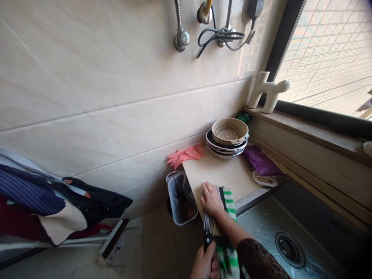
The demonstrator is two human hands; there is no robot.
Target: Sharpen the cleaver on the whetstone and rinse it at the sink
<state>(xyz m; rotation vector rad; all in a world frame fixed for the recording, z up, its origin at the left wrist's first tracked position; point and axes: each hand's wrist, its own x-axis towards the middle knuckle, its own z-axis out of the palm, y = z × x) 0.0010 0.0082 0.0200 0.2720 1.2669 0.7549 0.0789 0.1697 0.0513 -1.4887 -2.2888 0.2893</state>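
Note:
My left hand (203, 263) is closed round the black handle of a kitchen knife (207, 236), at the bottom middle of the head view. The blade points away from me, over the counter's left edge. My right hand (212, 198) lies on the far part of the blade, fingers stretched forward and close together, hiding its tip. Under and beside the right hand is a green-and-white striped cloth (229, 205), with a dark flat strip (222, 197) on it whose kind I cannot make out. My right forearm, in a leopard-print sleeve, crosses the cloth.
On the counter (212, 168) stand stacked bowls (226, 154) topped by a beige colander (230, 131). Pink rubber gloves (186, 155) and a purple bag (261, 162) lie there too. A lined trash bin (183, 201) stands left, a metal sink (261, 224) right.

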